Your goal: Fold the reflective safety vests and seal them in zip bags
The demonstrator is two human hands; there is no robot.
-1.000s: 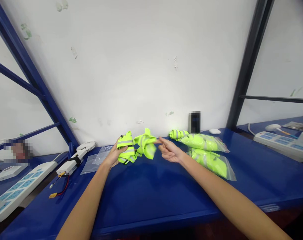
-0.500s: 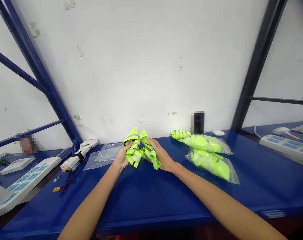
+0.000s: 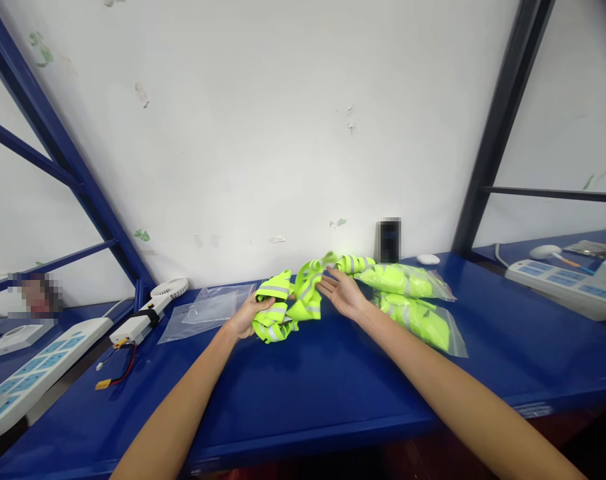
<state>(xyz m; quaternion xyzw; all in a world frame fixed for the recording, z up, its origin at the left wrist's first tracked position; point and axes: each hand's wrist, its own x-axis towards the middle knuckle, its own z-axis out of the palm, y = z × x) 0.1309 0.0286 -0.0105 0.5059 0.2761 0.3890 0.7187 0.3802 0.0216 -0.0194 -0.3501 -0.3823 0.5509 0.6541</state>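
My left hand (image 3: 246,316) is closed around a bunched neon-yellow reflective strap (image 3: 275,307) with silver-grey bands, just above the table. A loose length of the strap stretches right and up towards my right hand (image 3: 343,293). That hand is turned palm up with its fingers stretched out beside the loose end, which is blurred; whether they touch is hard to tell. Behind my right hand lies a rolled yellow strap (image 3: 355,265). Two clear bags with yellow reflective straps, an upper bag (image 3: 407,280) and a lower bag (image 3: 423,320), lie to its right.
Flat clear plastic bags (image 3: 207,310) lie left of my left hand on the blue table (image 3: 303,400). Further left are a white handheld fan (image 3: 170,289), a wired white device (image 3: 133,329) and a power strip (image 3: 47,367). A dark phone-like object (image 3: 389,241) leans on the wall.
My right hand has moved right, and its fingers have straightened. A length of the strap now extends out from the bunch, which stays in my left hand. The view has shifted slightly.
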